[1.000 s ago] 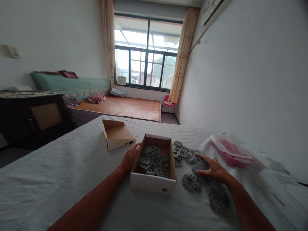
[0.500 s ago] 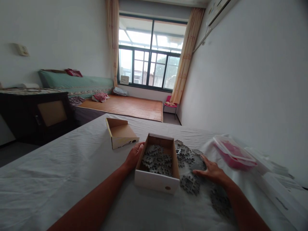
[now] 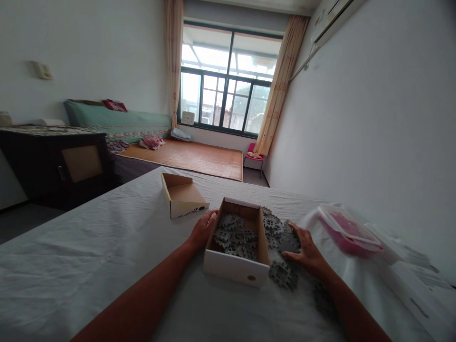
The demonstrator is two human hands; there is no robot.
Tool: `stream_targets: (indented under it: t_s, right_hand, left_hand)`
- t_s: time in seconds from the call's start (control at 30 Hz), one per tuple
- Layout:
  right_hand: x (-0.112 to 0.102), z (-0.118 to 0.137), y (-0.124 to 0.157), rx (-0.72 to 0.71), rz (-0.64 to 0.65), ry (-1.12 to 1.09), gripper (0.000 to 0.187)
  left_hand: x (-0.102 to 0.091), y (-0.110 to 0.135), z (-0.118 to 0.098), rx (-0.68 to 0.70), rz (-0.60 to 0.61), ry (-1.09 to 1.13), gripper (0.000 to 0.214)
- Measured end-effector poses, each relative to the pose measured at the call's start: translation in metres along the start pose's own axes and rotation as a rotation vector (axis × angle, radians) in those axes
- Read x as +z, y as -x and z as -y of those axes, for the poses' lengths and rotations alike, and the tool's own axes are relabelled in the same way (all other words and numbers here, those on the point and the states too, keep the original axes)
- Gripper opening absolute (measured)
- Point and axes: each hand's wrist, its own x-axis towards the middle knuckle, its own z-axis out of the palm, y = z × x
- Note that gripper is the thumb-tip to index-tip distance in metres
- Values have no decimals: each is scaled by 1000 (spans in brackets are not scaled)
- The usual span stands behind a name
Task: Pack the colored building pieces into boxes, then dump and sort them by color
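A white cardboard box (image 3: 237, 271) with a brown inside stands open on the white cloth, holding several grey gear-shaped pieces (image 3: 235, 237). My left hand (image 3: 203, 230) is pressed along the box's left wall, its fingertips partly hidden. To the right of the box lie more grey toothed pieces (image 3: 272, 223), some overlapping. My right hand (image 3: 306, 249) has thumb and fingers curved round the edge of a flat grey round piece (image 3: 290, 243) among them. Nearer to me is another toothed piece (image 3: 284, 274), and one more (image 3: 322, 299) is partly covered by my right forearm.
The box's lid (image 3: 187, 194) lies behind and left of the box. On the right are a pink container with a clear lid (image 3: 349, 230) and a white box (image 3: 416, 289). Past the cloth-covered table (image 3: 89, 247) are a bed (image 3: 199, 159) and a dark cabinet (image 3: 50, 166).
My right hand has shifted left toward the box, and the round grey piece has moved with it. My left hand stays against the box. The camera view has turned slightly left.
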Motion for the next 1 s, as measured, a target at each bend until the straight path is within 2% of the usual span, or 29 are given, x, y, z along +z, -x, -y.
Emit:
stream_targets:
  t_s: [0.13,0.27,0.4,0.53,0.6,0.67,0.73,0.83,0.93,1.0]
  right_hand:
    - [3,-3,-2,6,-58,-6,86]
    - [4,-2,-4,30,-119,-58,82]
    - [3,2,-1,152,-71,-204,80]
    - [3,-2,4,375,-96,-466,86]
    - [-3,-4,2,455,-124,-578,91]
    - [-14,1,-6,460,-155,-629,91]
    - [-28,17,-19,406,-190,-640,88]
    - [-38,63,-40,253,-213,-645,82]
    - [-24,119,-55,78,-145,-634,76]
    - [-8,145,-63,-25,-3,-567,73]
  left_hand:
    - [0,1,-1,3,-24,-1,42]
    - [2,2,-1,36,-33,-19,38]
    - [3,4,-2,46,-47,-44,40]
    - [4,5,-3,35,-48,-51,40]
    - [4,5,-3,39,-49,-48,39]
    - [5,4,-2,40,-50,-43,38]
    - [5,4,-1,41,-46,-38,37]
    - [5,4,-2,45,-32,-37,38]
    - [4,5,-3,45,-23,-41,38]
    - [3,5,-3,43,-13,-48,38]
